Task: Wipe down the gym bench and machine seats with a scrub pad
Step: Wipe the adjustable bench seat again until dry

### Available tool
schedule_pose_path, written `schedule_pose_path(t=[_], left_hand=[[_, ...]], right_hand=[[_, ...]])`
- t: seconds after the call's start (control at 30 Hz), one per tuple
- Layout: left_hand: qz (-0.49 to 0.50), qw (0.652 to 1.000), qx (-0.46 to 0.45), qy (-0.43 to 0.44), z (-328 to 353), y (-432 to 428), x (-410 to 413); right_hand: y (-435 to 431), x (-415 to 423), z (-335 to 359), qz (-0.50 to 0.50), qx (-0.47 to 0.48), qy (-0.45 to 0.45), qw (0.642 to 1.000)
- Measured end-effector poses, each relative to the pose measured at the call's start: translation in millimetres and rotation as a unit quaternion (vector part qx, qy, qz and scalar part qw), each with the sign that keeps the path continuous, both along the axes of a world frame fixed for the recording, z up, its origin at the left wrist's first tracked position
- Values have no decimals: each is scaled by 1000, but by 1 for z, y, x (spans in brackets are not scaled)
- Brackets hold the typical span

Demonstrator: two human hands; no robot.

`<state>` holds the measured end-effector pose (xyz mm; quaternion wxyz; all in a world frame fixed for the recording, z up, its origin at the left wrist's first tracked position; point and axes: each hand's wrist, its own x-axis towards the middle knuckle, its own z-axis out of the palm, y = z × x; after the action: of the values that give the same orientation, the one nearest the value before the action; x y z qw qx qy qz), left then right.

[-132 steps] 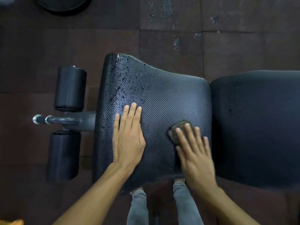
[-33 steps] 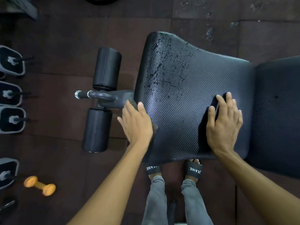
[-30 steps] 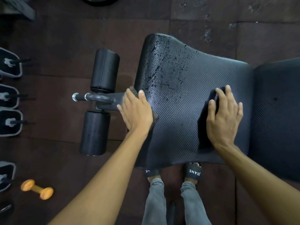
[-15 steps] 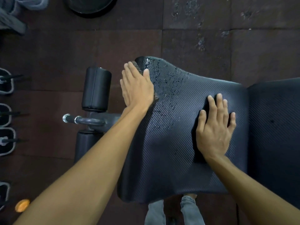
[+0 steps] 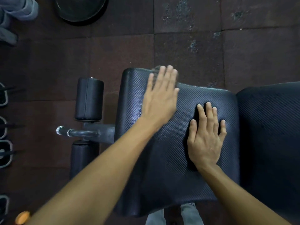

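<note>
A black textured bench seat pad [image 5: 175, 168] fills the middle of the view, and the bench's back pad [image 5: 272, 135] adjoins it on the right. My left hand [image 5: 159, 95] presses flat on a dark scrub pad [image 5: 155, 69] at the seat's far edge; only a corner of the scrub pad shows beyond my fingers. Flat on the seat's right side, with spread fingers and nothing in it, lies my right hand [image 5: 206, 137]. The seat surface around my left hand looks free of droplets.
Two black foam rollers [image 5: 89, 99] on a metal bar [image 5: 78, 133] stick out left of the seat. A weight plate [image 5: 81, 8] lies on the rubber floor at top left. Dumbbell racks [image 5: 4, 153] line the left edge; an orange dumbbell [image 5: 22, 217] sits bottom left.
My left hand slid the scrub pad from the seat's near left edge up to its far edge, and the droplets there are gone. My right hand stayed flat on the seat.
</note>
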<state>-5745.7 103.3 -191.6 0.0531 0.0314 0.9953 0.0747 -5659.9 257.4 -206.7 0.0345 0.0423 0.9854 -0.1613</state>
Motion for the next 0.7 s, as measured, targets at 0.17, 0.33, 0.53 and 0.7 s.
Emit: schedule_pose_path(t=[0.17,0.33,0.53,0.7], left_hand=[[151,988,17,-2,6,-50,-9],[111,994,14,4,8,3,33],[58,997,16,-40,17,3,153],[209,978,18,-20,12,-14,93]], right_hand=[[-1,0,0,0,-11,-2,1000],[0,-1,0,4,-15,-4,1000],[2,0,0,8,-31,-5,999],[0,-1,1,3,-22,-1,1000]])
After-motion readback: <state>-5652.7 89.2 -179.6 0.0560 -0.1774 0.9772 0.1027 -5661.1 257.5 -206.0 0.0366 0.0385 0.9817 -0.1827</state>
